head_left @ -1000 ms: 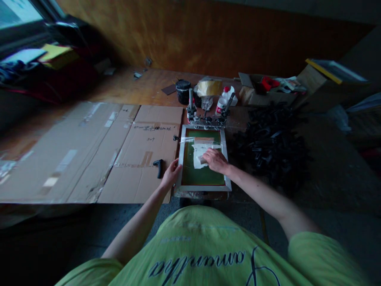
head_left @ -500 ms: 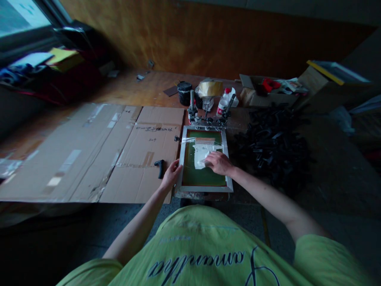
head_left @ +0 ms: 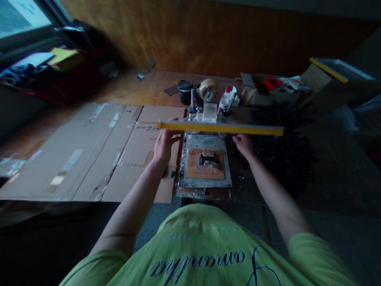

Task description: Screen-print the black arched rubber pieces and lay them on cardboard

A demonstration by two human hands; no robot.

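You're holding the screen frame [head_left: 220, 128] up, left hand [head_left: 163, 143] gripping it, can't tell if the right hand [head_left: 244, 143] is; I'd say the black piece [head_left: 208, 161] needs careful lifting next.

Head-worn view, forward and down, close over the workbench [head_left: 133, 85].

A worker wears a lime-green, short-sleeved T-shirt [head_left: 208, 234], dark cursive lettering [head_left: 198, 264] looping across its front, both forearms bare.
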